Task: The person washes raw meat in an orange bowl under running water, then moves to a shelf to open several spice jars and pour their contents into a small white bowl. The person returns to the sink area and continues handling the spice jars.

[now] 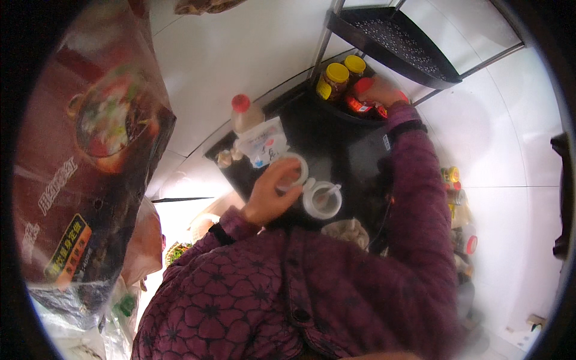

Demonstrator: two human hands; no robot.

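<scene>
Over the black worktop (324, 141), my left hand (270, 195) curls its fingers and thumb around the edge of a translucent round lid (299, 170). Beside it stands an uncovered white tub (322, 207) with a clear spoon handle (331, 192) sticking up from it. My right arm stretches to the far right corner, where my right hand (384, 92) is among jars with red lids and red labels (360, 107) on the low rack tier. That hand is blurred, and its fingertips are hidden. Two yellow-lidded jars (337, 73) stand just left of it.
An upper black perforated shelf (396, 42) overhangs the jars. A white printed pouch (262, 143), a red-capped bottle (241, 111) and garlic bulbs (225, 158) sit at the worktop's left. A whitish bag (347, 233) lies near me. A large brown printed bag (78, 168) hangs at left.
</scene>
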